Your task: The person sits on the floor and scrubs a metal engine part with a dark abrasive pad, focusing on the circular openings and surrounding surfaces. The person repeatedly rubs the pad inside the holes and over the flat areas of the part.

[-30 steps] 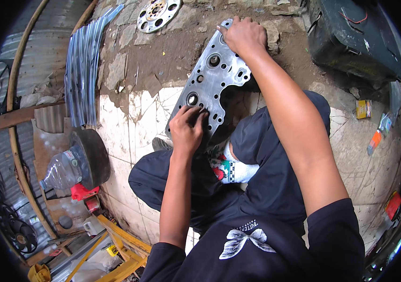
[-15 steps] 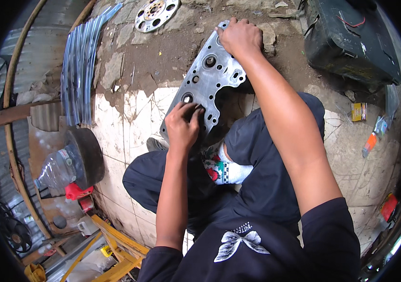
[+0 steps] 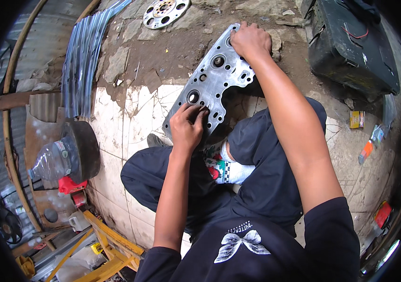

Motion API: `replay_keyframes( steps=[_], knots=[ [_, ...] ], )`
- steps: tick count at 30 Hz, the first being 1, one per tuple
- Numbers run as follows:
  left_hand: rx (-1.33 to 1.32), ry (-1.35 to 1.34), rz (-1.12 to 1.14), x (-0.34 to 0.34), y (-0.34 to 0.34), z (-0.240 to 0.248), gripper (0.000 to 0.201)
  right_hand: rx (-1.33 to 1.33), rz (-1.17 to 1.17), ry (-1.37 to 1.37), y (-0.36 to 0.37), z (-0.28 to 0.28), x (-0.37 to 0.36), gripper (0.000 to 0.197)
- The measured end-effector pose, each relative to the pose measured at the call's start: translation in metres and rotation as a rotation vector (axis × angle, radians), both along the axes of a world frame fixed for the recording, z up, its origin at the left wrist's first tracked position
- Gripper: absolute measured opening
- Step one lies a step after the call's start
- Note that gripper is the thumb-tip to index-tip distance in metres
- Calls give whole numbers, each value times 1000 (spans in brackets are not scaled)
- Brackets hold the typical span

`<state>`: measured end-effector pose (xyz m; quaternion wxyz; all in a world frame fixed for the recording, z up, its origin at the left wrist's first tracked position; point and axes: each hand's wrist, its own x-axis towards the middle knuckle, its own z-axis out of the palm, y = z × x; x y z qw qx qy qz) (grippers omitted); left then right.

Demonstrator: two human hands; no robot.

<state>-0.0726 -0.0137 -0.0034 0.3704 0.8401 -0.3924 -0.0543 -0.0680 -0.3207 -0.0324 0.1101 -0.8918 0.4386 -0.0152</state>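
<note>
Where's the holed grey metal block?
In the head view, the metal block is at upper centre, left hand at its near end, right hand at its far end.

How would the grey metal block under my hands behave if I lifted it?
The metal block is probably stiff, being solid-looking metal, and perhaps heavy for its size. Its smooth face may feel slippery. Its long, flat-faced shape looks unlikely to roll.

Hands apart, right arm farther forward
</note>
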Motion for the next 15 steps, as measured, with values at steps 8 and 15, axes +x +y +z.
replay_keyframes(
  steps=[8, 15],
  knots=[
    [15, -43, 30, -2, -9, -6, 15, 4, -6, -3, 2, 1, 0, 52],
    [39, -31, 22, 2, -17, -2, 17, 22, 4, -10, 1, 5, -1, 59]
  ],
)
